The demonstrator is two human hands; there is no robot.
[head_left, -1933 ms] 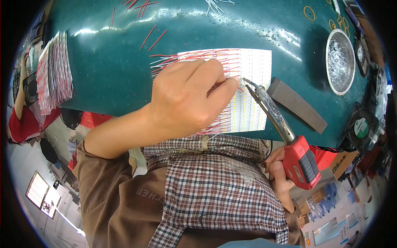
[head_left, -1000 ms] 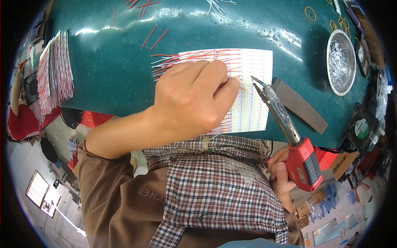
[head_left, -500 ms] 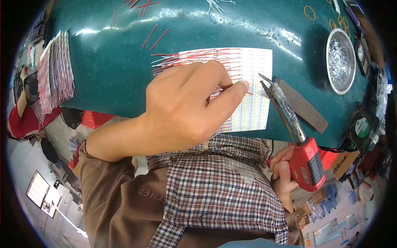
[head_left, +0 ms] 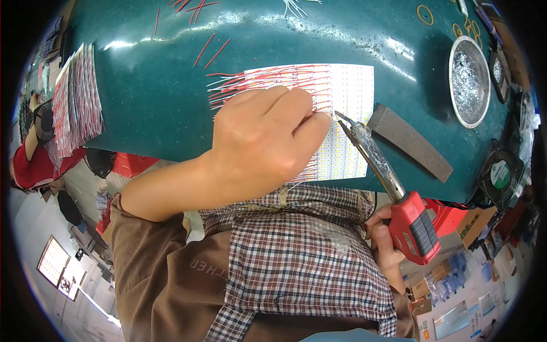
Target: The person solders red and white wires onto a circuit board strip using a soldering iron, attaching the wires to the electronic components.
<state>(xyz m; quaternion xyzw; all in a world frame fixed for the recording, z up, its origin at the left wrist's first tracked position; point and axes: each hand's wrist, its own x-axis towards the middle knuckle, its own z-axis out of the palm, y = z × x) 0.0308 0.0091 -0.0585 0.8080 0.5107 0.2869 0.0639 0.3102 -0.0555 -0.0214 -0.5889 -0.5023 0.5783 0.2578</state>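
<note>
A white sheet of LED strip boards [head_left: 354, 85] lies on the bench, with rows of red and white wires [head_left: 250, 80] attached and trailing left. My left hand [head_left: 265, 134] is over the sheet, its thumb and forefinger pinched; the red wire between them is mostly hidden by the fingers. My right hand [head_left: 384, 245], low at the right, is closed round the red handle of a soldering iron [head_left: 420, 228]. The iron's tip is over the sheet, just right of my left fingertips. A thin metal tube runs alongside the barrel.
A grey block [head_left: 410, 142] lies right of the sheet. Beyond it stands a metal bowl [head_left: 470, 82] of silvery scraps, with a small fan [head_left: 500, 174] nearer me. Loose red wires [head_left: 211, 51] lie at the back; a wire bundle [head_left: 77, 102] hangs at the left edge.
The soldering iron has moved left, bringing its tip from the sheet's right side close to my left fingertips. My left fingertips have shifted slightly left and up, and the red wire end shows less.
</note>
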